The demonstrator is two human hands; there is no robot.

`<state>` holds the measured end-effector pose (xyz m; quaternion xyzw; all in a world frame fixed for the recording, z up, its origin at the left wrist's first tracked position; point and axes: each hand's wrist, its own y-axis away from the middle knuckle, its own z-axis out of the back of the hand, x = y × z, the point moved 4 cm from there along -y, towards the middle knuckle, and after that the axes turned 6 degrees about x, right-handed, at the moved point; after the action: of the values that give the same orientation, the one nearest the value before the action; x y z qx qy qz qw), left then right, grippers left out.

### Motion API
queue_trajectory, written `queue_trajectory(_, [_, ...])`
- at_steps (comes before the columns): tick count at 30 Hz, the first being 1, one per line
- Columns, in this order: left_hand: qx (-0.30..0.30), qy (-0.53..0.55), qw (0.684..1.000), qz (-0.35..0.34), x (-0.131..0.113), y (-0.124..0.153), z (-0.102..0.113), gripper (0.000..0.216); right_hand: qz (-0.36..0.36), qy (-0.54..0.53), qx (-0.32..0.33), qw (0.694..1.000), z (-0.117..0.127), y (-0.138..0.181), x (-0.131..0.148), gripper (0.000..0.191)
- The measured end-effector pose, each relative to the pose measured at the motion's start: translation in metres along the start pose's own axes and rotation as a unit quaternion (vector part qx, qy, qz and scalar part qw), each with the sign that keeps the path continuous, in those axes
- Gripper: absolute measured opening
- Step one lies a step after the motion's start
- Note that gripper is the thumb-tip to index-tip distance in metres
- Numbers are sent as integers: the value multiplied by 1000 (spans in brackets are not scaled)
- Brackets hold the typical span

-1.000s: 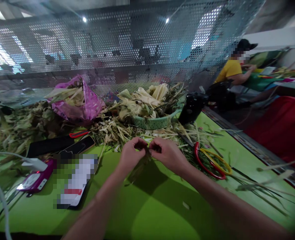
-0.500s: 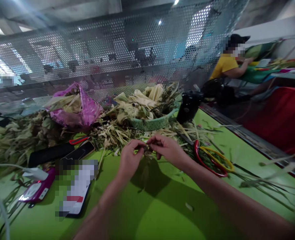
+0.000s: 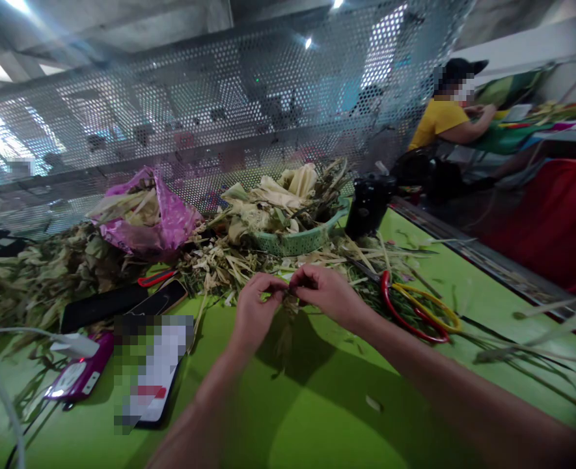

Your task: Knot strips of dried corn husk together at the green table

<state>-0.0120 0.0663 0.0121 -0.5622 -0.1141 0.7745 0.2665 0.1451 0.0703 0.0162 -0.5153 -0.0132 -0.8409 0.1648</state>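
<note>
Over the green table (image 3: 263, 417), my left hand (image 3: 260, 306) and my right hand (image 3: 325, 291) meet with their fingertips close together. Both pinch a small bunch of dried plant strips (image 3: 286, 326), whose thin, pale brown ends dangle below the fingers. Where the fingertips close on it, the bunch is hidden. Right of my right hand lie scissors with red handles (image 3: 390, 306) and, overlapping them, a yellow-handled pair (image 3: 431, 306). Loose dry stalks and leaf scraps (image 3: 219, 264) are spread just beyond my hands.
A green basket (image 3: 292, 244) heaped with dried husks stands behind, beside a pink plastic bag (image 3: 175, 218) and a black container (image 3: 370, 205). Phones (image 3: 158, 384), a cutter with red edging (image 3: 155, 279) and a purple power bank (image 3: 82, 371) lie left. Another person (image 3: 441, 124) sits far right.
My hands keep pinching the bunch, and the right fingers have shifted slightly at the fingertips. The view has moved a little. The dangling strips stay below my hands.
</note>
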Motion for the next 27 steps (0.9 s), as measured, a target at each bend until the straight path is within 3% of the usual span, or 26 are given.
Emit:
queue_trajectory(9, [-3, 68, 990, 123, 5, -3, 5, 6, -7, 99, -4, 995, 18, 3, 14, 8])
queue_trajectory(15, [4, 146, 976, 162, 9, -3, 5, 9, -78, -82, 43, 993, 14, -2, 6, 4])
queue_trajectory(19, [1, 241, 955, 174, 3, -4, 5, 13, -73, -136, 54, 986, 11, -4, 6, 10])
queue_trajectory(27, [24, 263, 951, 161, -4, -4, 1, 10, -8, 7, 39, 999, 9, -3, 3, 2])
